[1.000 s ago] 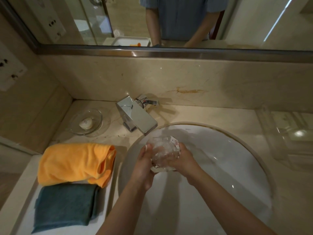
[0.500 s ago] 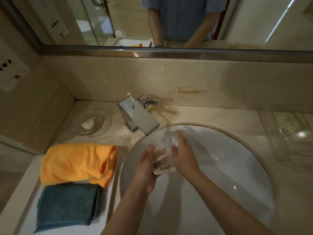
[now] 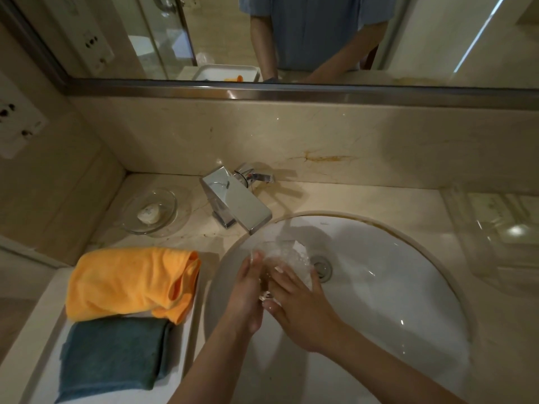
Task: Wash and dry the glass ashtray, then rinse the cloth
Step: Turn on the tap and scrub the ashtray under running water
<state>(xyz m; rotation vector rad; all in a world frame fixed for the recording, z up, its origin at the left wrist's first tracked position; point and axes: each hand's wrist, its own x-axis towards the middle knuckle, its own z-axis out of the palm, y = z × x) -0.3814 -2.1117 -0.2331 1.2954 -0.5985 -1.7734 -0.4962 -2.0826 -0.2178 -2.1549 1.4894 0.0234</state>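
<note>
At the far left, a white tray (image 3: 43, 371) holds two folded cloths: the blue cloth (image 3: 113, 354) at 7 o'clock of the picture and the orange cloth (image 3: 128, 282) touching it at 12 o'clock from it. At 1 o'clock from the orange cloth stands a glass dish (image 3: 151, 212) with a small soap (image 3: 149, 214) in it. The tap (image 3: 236, 204) reaches over the rim of the sink (image 3: 408, 287). Under its spout the ashtray (image 3: 287, 256) is held over the basin, between both hands. The left hand (image 3: 248, 295) presses its side with nearly straight fingers. The right hand (image 3: 300, 304) curls over it from 5 o'clock (the thumb is hidden). The drain (image 3: 322, 265) lies just beside the ashtray at 3 o'clock.
</note>
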